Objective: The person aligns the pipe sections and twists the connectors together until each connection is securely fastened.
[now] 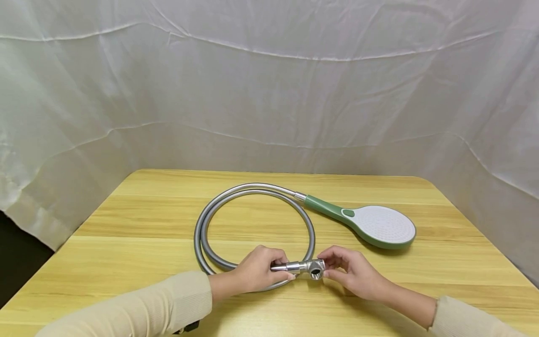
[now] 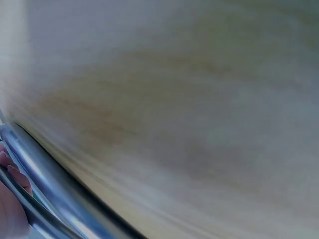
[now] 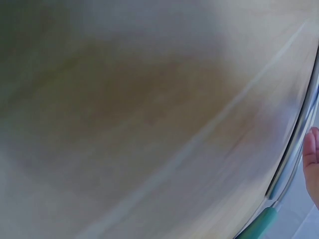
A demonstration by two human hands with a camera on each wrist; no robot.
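In the head view my left hand (image 1: pixel 258 269) grips the grey shower hose at its metal end sleeve (image 1: pixel 292 266), near the front of the table. That sleeve meets a metal tee fitting (image 1: pixel 315 267), whose round threaded opening faces the camera. On the fitting's right end, the thumb and fingers of my right hand (image 1: pixel 351 274) pinch it. The rest of the hose (image 1: pixel 205 222) lies in loops behind and left of my hands. Low in the left wrist view, fingertips show beside the shiny hose (image 2: pixel 55 184); part of my right hand (image 3: pixel 313 162) shows at the right wrist view's edge.
A green and white shower head (image 1: pixel 384 224) lies behind my right hand, joined to the hose's other end. Its green handle (image 3: pixel 259 224) shows low in the right wrist view. Pale cloth (image 1: pixel 269 103) hangs around the wooden table (image 1: pixel 139 210).
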